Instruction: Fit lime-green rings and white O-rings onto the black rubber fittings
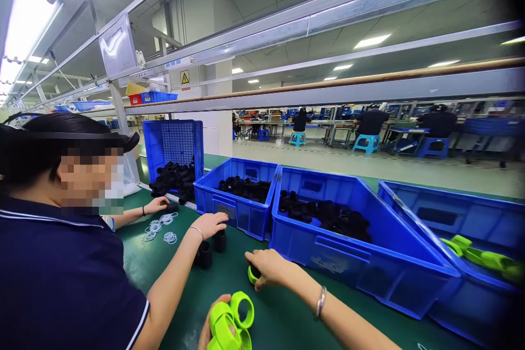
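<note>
My left hand is at the bottom edge, closed around a cluster of bright green ring-shaped parts. My right hand reaches forward over the green table, fingers curled over a small green and black part that rests on the surface. A little beyond it stand two black cylindrical parts. A co-worker in a dark blue shirt sits close on my left; one of their hands rests on top of a black cylinder, the other lies near white rubber rings.
Blue bins of black parts line the far side of the table. A bin at the right holds green parts. A tilted blue crate spills black tubes. Other people sit at benches in the background.
</note>
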Tool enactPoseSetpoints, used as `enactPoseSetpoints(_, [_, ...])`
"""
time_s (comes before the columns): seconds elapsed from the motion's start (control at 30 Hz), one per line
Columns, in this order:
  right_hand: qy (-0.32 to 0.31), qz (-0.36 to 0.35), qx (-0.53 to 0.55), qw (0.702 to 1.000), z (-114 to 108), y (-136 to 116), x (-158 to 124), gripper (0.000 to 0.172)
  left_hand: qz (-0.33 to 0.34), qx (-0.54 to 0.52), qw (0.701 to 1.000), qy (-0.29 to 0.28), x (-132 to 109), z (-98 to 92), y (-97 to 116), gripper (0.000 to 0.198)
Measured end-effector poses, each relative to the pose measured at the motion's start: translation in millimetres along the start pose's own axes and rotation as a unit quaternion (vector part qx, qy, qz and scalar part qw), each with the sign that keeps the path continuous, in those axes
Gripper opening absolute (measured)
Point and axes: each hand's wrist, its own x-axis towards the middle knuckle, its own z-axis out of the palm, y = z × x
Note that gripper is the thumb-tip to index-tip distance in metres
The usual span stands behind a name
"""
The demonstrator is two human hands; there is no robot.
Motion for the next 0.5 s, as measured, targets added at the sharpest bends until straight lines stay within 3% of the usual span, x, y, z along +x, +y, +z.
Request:
enactPoseSetpoints(0.07, [-0.015, 0.013, 0.001, 1.000, 8, 10, -15, 0.069, -0.009, 0.027, 1.000, 0.007, -13, -6.1, -16, 0.028])
enactPoseSetpoints(0.17, [-0.043, 0.045, 0.016, 0.998, 21, 35, -47, 0.069, -0.075, 0.083, 0.994, 0.005, -45, -16.3, -52, 0.035])
enactPoseSetpoints(0.3, [-0.045, 0.096, 0.031, 0.994, 15, 60, -91, 0.072, -0.146, 0.131, 0.976, -0.097, -85, -10.4, -92, 0.028])
enactPoseSetpoints(0.4, [0.053, 0.043, 0.087, 0.994, -22, 53, -125, 0.059, -0.147, 0.145, 0.966, -0.152, -93, 0.9, -102, 0.024])
enactPoseSetpoints(0.43, [0.124, -0.015, 0.156, 0.980, -39, 45, -138, 0.045, -0.135, 0.143, 0.967, -0.165, -92, 2.9, -101, 0.026])
enactPoseSetpoints(0.5, [0.236, -0.133, 0.324, 0.907, -75, 22, -167, 0.035, -0.095, 0.123, 0.969, -0.190, -88, 2.7, -98, 0.035])
